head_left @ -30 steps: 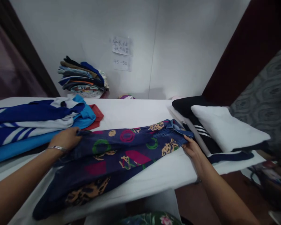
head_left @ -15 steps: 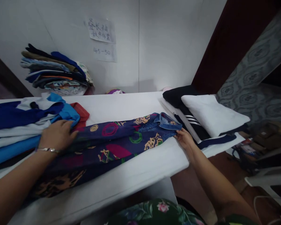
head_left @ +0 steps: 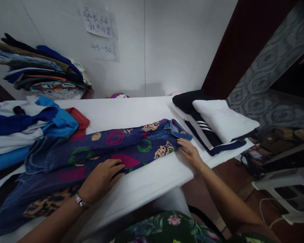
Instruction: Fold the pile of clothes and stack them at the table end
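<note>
L hand (head_left: 103, 179) palm-down, unclenched on patterned shirt (head_left: 101, 148), w/ R hand (head_left: 190, 153) by denim collar (head_left: 181, 134), grip unclear

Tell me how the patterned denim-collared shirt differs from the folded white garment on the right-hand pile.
The patterned denim-collared shirt is dark blue with coloured motifs; the folded white garment looks plain white.
The shirt is stretched out long; the white garment is folded compactly.
The shirt has the left hand on it and the right hand at its collar end; neither hand is on the white garment.
Shared: both are cloth.
</note>
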`<state>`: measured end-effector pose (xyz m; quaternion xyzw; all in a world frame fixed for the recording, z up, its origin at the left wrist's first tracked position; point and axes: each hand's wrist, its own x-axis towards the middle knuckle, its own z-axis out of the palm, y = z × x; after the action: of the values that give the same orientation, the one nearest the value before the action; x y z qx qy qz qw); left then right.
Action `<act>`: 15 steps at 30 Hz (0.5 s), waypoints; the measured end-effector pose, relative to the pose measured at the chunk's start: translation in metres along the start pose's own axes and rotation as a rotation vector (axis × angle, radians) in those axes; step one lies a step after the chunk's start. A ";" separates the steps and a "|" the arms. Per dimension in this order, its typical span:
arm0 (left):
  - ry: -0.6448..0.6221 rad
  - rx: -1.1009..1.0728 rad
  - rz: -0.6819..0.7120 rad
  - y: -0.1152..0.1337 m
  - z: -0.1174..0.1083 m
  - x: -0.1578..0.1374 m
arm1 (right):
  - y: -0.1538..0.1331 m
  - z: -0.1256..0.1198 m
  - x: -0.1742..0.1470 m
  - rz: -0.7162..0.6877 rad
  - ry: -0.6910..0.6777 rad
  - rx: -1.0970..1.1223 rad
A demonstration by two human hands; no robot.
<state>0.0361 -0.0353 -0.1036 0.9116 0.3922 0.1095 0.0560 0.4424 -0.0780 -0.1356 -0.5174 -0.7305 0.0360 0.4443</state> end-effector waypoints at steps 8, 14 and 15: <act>0.037 -0.090 -0.137 0.009 -0.001 0.007 | 0.015 0.012 0.026 0.144 -0.048 0.021; 0.029 -0.122 -0.146 0.008 -0.009 0.021 | 0.024 0.017 0.058 0.390 -0.005 0.162; 0.015 -0.126 -0.178 0.007 -0.013 0.024 | 0.025 0.018 0.061 0.424 -0.009 0.193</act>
<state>0.0535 -0.0223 -0.0860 0.8671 0.4642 0.1352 0.1196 0.4439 -0.0106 -0.1218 -0.6143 -0.6007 0.2003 0.4708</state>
